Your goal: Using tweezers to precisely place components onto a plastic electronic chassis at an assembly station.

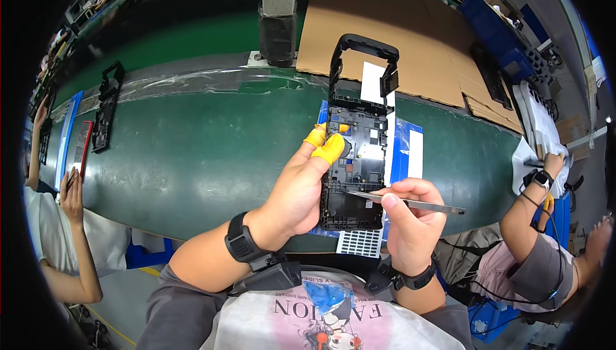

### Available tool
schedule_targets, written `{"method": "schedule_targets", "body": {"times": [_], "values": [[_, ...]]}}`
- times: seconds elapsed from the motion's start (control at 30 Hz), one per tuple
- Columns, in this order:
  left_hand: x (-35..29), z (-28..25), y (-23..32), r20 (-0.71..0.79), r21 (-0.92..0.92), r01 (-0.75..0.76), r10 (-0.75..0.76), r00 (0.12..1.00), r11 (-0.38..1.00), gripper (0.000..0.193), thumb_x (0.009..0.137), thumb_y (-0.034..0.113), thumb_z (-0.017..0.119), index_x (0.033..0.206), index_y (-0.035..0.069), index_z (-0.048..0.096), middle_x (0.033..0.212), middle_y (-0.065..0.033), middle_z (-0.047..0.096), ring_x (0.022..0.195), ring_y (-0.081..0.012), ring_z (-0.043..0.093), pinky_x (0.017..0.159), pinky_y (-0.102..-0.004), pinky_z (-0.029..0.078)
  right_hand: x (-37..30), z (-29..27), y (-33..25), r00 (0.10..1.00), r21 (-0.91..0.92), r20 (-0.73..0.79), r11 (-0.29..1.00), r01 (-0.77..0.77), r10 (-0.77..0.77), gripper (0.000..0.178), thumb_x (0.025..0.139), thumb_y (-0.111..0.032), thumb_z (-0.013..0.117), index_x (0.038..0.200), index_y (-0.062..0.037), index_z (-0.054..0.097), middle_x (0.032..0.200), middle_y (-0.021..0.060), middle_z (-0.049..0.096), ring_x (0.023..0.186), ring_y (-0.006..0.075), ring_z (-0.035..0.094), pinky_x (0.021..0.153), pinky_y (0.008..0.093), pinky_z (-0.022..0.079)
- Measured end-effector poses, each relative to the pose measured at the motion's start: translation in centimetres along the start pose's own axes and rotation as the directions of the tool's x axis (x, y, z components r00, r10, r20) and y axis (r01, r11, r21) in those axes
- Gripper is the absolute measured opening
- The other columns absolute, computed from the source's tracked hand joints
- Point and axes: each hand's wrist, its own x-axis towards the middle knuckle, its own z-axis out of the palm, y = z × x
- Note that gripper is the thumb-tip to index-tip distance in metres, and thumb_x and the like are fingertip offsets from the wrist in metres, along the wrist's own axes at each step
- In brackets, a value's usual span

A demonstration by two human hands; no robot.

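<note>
A long black plastic housing (356,180) with an open frame at its far end stands out before me, its inner side showing small parts and pads. My left hand (298,189) grips its left edge, with yellow finger cots on the thumb and a finger. In my right hand (414,218) are metal tweezers (423,205), whose tips reach over the lower part of the housing. Whether the tips pinch anything is too small to tell. Below the housing's near end shows a white sheet with a grid of dark labels (360,243).
Blue and white sheets (405,151) lie on the green table (192,157) behind the housing. Cardboard (410,35) and a metal post (278,16) stand beyond. Another black housing (106,109) is at left. Co-workers' arms (80,241) flank me on both sides.
</note>
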Motion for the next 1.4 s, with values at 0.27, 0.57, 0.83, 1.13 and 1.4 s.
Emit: {"method": "schedule_targets", "body": {"times": [0.27, 0.57, 0.83, 1.13, 1.4], "values": [[0.1, 0.3, 0.2, -0.025, 0.038, -0.004, 0.005, 1.000, 0.999, 0.030, 0.087, 0.020, 0.041, 0.115, 0.008, 0.036, 0.107, -0.0066, 0.049, 0.098, -0.0160, 0.050, 0.082, -0.0312, 0.043, 0.5, 0.1, 0.4, 1.000, -0.019, -0.002, 0.999, -0.031, 0.031, 0.020, 0.071, 0.005, 0.059, 0.087, 0.0025, 0.048, 0.078, 0.0144, 0.059, 0.071, 0.0169, 0.058, 0.067, 0.0252, 0.047], [0.2, 0.6, 0.4, -0.071, -0.005, 0.023, -0.023, 0.997, 1.000, 0.025, 0.086, 0.012, 0.041, 0.111, 0.008, 0.041, 0.100, -0.0039, 0.050, 0.090, -0.0111, 0.051, 0.074, -0.0249, 0.045, 0.9, 0.0, 0.3, 0.998, 0.035, 0.029, 0.998, -0.047, 0.046, 0.018, 0.071, 0.006, 0.059, 0.087, 0.0042, 0.050, 0.079, 0.0148, 0.060, 0.073, 0.0153, 0.059, 0.065, 0.0223, 0.047], [0.0, 0.7, 0.4, -0.063, -0.019, 0.010, -0.011, 0.998, 1.000, 0.027, 0.087, 0.013, 0.041, 0.113, 0.008, 0.039, 0.101, -0.0048, 0.049, 0.090, -0.0128, 0.052, 0.075, -0.0254, 0.046, 0.9, -0.2, 0.5, 0.999, -0.027, 0.020, 0.999, -0.042, 0.043, 0.018, 0.072, 0.005, 0.060, 0.088, 0.0038, 0.051, 0.078, 0.0126, 0.060, 0.070, 0.0122, 0.057, 0.062, 0.0199, 0.046], [-0.2, 0.6, 0.3, 0.050, 0.116, 0.002, -0.008, 0.999, 0.993, 0.071, 0.062, -0.014, 0.036, 0.128, 0.007, 0.019, 0.115, -0.0098, 0.040, 0.104, -0.0186, 0.046, 0.081, -0.0296, 0.043, 0.8, -0.7, 0.2, 0.998, -0.044, 0.019, 0.998, -0.052, 0.053, 0.018, 0.071, 0.006, 0.059, 0.086, 0.0029, 0.051, 0.078, 0.0117, 0.059, 0.070, 0.0121, 0.057, 0.062, 0.0202, 0.046], [-0.3, 0.8, 1.3, 0.083, 0.184, -0.171, 0.158, 0.984, 0.968, 0.081, 0.059, -0.015, 0.042, 0.131, 0.009, 0.014, 0.120, -0.0061, 0.035, 0.107, -0.0187, 0.041, 0.082, -0.0276, 0.041, 0.4, -3.0, -1.0, 0.960, 0.155, -0.274, 0.983, 0.098, -0.052, 0.013, 0.074, 0.000, 0.056, 0.085, 0.0021, 0.050, 0.077, 0.0138, 0.058, 0.059, 0.0123, 0.053, 0.050, 0.0197, 0.041]]}}
